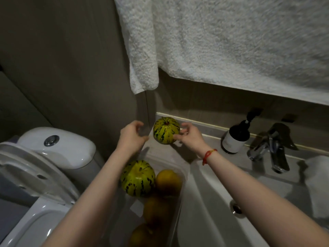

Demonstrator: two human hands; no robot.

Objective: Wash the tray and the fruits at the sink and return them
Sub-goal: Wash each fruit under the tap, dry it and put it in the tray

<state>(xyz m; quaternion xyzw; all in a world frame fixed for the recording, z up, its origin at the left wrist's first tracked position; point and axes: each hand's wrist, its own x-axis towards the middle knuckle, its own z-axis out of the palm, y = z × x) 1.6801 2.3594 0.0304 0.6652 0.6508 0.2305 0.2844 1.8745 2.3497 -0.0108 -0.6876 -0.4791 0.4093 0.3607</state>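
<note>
At the back corner of a bathroom counter, the right hand pinches a small striped melon between thumb and fingertips, low on the fruit's near side. Just left of the melon the left hand hangs with fingers loosely curled and holding nothing, apart from the fruit by a narrow gap.

The melon looks firm, smooth and glossy, likely light enough for one hand yet apt to roll or slip once wet; a two-handed cup round its widest part would be the safer hold.

Below both wrists a clear plastic tray lies along the counter beside the sink, holding a second striped melon and what appear to be three oranges, though the dim light blurs the nearest ones. The thin tray probably flexes under load and wants support from beneath.

To the right of the right hand stand a dark pump bottle and a chrome faucet; white towels hang above, and a toilet cistern sits left of the left forearm. Bottle and faucet crowd the path toward the basin.
</note>
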